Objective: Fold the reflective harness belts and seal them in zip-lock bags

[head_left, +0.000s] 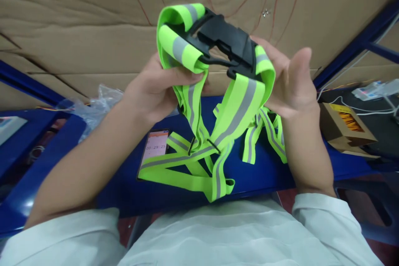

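One harness [241, 104]: left hand [157, 85] pinches, right hand [291, 81] half-open behind buckle [226, 37]; overlapping straps [179, 177] could drag phone [152, 149] off worktop [124, 187] front edge.

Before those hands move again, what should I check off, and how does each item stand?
1. Left hand gripping the green reflective strap: ok, closed on it.
2. Right hand gripping too: cannot tell; its fingertips are hidden.
3. Black side-release buckle joined: ok, its halves appear engaged.
4. Phone clear of straps: not ok; a lower strap loop overlaps it in this view.
5. Straps beside the right forearm separate from the held ones: cannot tell; overlaps hide this.
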Motion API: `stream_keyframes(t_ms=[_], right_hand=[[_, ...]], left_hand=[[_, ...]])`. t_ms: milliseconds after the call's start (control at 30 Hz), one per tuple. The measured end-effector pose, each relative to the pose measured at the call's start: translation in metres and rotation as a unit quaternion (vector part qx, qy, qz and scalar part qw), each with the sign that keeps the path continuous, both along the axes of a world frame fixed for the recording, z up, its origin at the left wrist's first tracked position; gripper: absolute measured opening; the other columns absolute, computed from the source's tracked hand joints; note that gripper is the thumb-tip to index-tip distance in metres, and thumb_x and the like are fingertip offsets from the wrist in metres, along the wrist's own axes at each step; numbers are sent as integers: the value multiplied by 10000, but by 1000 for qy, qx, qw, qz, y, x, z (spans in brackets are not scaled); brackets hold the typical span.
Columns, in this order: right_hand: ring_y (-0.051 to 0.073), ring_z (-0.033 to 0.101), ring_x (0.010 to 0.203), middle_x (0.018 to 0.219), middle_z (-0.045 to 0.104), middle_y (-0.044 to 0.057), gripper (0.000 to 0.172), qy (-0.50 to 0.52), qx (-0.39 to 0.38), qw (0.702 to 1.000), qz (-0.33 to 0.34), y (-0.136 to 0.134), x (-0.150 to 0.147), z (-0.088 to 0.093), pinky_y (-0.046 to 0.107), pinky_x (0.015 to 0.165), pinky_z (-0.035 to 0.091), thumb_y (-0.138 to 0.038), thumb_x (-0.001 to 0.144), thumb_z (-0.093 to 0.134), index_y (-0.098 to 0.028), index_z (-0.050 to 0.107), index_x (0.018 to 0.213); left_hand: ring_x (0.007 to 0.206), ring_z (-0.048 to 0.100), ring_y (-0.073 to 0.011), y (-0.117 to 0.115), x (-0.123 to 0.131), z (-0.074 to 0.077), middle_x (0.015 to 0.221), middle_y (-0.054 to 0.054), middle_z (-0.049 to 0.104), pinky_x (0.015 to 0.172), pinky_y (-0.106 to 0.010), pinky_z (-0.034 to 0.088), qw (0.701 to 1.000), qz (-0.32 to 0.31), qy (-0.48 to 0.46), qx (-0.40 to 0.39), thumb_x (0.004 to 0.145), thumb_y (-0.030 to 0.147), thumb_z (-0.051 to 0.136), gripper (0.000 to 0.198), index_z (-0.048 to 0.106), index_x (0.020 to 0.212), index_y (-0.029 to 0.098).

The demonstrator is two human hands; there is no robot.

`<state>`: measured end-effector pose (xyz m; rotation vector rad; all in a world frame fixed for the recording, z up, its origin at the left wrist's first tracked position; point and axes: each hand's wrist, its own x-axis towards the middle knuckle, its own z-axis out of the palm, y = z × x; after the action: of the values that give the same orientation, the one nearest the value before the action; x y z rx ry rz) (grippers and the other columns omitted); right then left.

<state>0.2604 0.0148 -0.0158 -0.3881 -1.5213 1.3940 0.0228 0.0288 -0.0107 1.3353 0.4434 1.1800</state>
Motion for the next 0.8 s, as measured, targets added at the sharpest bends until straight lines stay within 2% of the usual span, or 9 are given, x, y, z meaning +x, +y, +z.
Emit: stream_keyframes(t_ms=[133, 200, 267, 367, 433, 567, 633, 733, 800], right_hand=[[113, 672, 815, 951, 728, -33, 258, -55, -5, 997, -46, -2, -4, -2, 221, 751, 560, -352, 883, 786, -287, 724, 1126], [112, 653, 802, 911, 717, -20, 198, -89, 6, 993, -79, -4, -5, -2, 220, 739, 535, -381, 918, 754, -252, 749, 1069], [131, 658, 873, 958, 719, -7, 248, -104, 27, 990, -86, -8, -6, -1, 244, 814, 532, -452, 955, 702, -243, 746, 1082], [154, 656, 971, 1046, 711, -11, 280, -143, 54, 987, -43, -16, -6, 5, 271, 870, 529, -443, 939, 721, -258, 693, 1148], [158, 644, 960, 1031, 692, -17, 285, -179, 63, 981, -34, -22, -5, 10, 265, 822, 534, -383, 888, 778, -250, 668, 1114], [116, 600, 832, 922, 625, -41, 290, -205, 52, 973, -91, -33, -2, 19, 200, 681, 492, -278, 789, 837, -221, 648, 1000], [97, 583, 744, 855, 605, -51, 240, -196, 33, 976, -89, -36, 0, 21, 186, 620, 465, -310, 820, 796, -221, 656, 993], [113, 595, 649, 764, 614, -47, 206, -172, -13, 982, -74, -37, -1, 20, 219, 565, 465, -415, 867, 751, -244, 673, 952], [146, 605, 630, 765, 649, -22, 241, -148, -37, 985, -85, -35, -2, 19, 261, 531, 465, -475, 848, 773, -263, 666, 891]], left_hand=[[661, 633, -120, -3, 4, 1, 826, 0, 724, 578, -223, 539, 999, -36, 31, 2, 652, 255, 912, 317, 748, 908, 164], [638, 617, -108, -6, 5, -2, 802, -3, 710, 534, -205, 496, 998, -40, 46, 25, 704, 274, 905, 275, 726, 874, 152], [635, 623, -105, -10, 9, -3, 785, 1, 700, 536, -200, 494, 997, -37, 49, 46, 756, 279, 890, 252, 704, 865, 148], [654, 653, -106, -15, 17, 4, 808, 11, 702, 571, -202, 523, 998, -18, 16, 56, 786, 230, 870, 229, 680, 883, 149], [628, 648, -100, -15, 22, 9, 789, 20, 692, 569, -205, 529, 999, -11, -5, 53, 821, 162, 820, 169, 664, 884, 144], [655, 640, -85, -10, 20, 7, 800, 30, 677, 600, -187, 524, 998, -48, 18, 26, 797, 123, 803, 203, 673, 952, 141], [771, 679, -124, -6, 13, 1, 878, 8, 701, 692, -211, 552, 991, -92, 90, 34, 742, 174, 854, 277, 705, 974, 150], [996, 717, -271, -3, 5, -6, 925, -31, 736, 805, -290, 590, 948, -207, 222, 95, 622, 215, 935, 384, 736, 949, 186], [1129, 695, -335, -4, 6, -9, 952, -31, 747, 862, -330, 601, 934, -226, 248, 118, 537, 199, 973, 516, 737, 995, 221]])
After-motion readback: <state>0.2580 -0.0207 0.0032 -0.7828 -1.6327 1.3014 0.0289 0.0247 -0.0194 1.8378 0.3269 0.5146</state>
